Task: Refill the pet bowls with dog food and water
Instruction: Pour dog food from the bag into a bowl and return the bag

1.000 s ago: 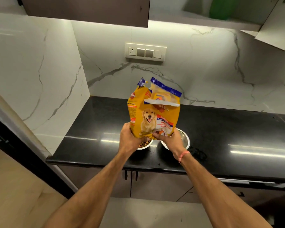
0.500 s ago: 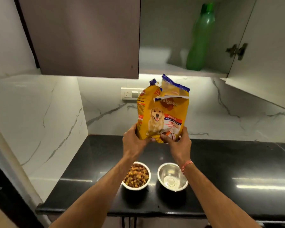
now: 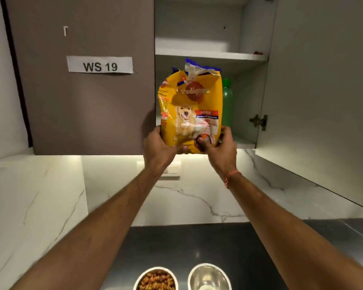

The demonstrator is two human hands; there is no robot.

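A yellow dog food bag [image 3: 190,105] with a torn-open top is held upright in front of the open wall cabinet, at its lower shelf. My left hand [image 3: 157,145] grips its lower left corner and my right hand [image 3: 220,147] grips its lower right corner. Behind the bag a green bottle [image 3: 227,101] stands on the lower shelf, mostly hidden. On the black counter below, a steel bowl [image 3: 155,279] holds brown kibble. Beside it on the right, a second steel bowl [image 3: 210,276] has no kibble in it.
The cabinet's right door [image 3: 323,101] hangs open toward me. Its left door [image 3: 82,91] is closed and carries a "WS 19" label. The upper shelf [image 3: 210,54] looks bare. A wall switch plate [image 3: 172,170] sits under the cabinet on the marble backsplash.
Both hands have lifted the bag from above the bowls up to the cabinet's lower shelf. My view has tilted upward, so the bowls now sit at the bottom edge.
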